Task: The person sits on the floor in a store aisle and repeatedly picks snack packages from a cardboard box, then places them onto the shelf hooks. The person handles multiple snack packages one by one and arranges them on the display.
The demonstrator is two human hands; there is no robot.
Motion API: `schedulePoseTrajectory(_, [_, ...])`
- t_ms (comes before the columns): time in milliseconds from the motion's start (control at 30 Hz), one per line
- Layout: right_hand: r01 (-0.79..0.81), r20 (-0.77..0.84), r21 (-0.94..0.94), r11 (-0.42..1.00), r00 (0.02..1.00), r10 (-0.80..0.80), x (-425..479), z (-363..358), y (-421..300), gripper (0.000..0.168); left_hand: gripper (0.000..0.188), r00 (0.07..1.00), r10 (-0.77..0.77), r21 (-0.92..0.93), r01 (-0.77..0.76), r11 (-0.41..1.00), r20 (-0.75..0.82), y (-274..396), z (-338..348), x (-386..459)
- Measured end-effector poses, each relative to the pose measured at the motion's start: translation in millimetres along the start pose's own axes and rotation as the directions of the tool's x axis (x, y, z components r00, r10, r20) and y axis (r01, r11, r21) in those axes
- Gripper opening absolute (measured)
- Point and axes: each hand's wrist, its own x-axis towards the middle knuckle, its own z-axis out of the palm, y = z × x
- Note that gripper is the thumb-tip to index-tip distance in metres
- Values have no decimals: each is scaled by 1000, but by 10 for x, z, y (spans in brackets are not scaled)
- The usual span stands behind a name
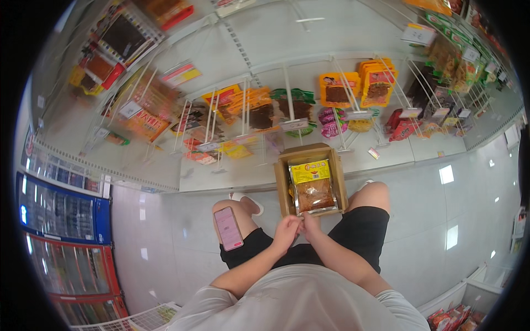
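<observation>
In front of me stands an open cardboard box point(340, 182) holding a clear-and-yellow plastic packet of brown snack food point(315, 194). My left hand point(287, 232) and my right hand point(311, 229) meet just below the box's near edge. Their fingers are bent and close together, by the packet's lower end. Whatever may be between the fingertips is too small to make out. A smartphone point(228, 229) with a lit screen rests on my left thigh.
Shelving with metal display hooks point(288, 99) curves ahead, hung with orange snack packets point(377, 82), purple packets point(333, 123) and price tags point(295, 124). Blue point(62, 209) and red point(72, 265) glass-door coolers line the left. Another bin of packets point(451, 318) sits at lower right.
</observation>
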Motion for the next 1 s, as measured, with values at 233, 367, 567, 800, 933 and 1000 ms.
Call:
schedulePoseTrajectory(233, [-15, 3, -86, 996, 1000, 15, -20, -49, 104, 29, 51, 850, -523, -439, 492, 752, 55, -768, -147, 181])
schedulePoseTrajectory(367, [2, 2, -184, 983, 1000, -2, 232, -186, 194, 28, 69, 807, -586, -424, 558, 713, 76, -794, 25, 418])
schedulePoseTrajectory(567, [-93, -9, -239, 967, 996, 94, 143, -165, 178, 34, 47, 879, -476, -436, 440, 785, 31, -899, -131, 572])
schedulePoseTrajectory(800, [67, -149, -124, 990, 985, -85, 75, -243, -37, 44, 42, 867, -498, -553, 418, 720, 7, -1021, -171, 766])
schedulePoseTrajectory(933, [128, -188, -242, 962, 966, -176, 85, -255, -79, 35, 42, 866, -497, -641, 414, 646, 58, -997, -161, 793])
schedulePoseTrajectory(1000, [153, -139, -230, 961, 972, -188, 86, -297, -87, 32, 40, 863, -505, -657, 388, 646, 14, -956, -134, 757])
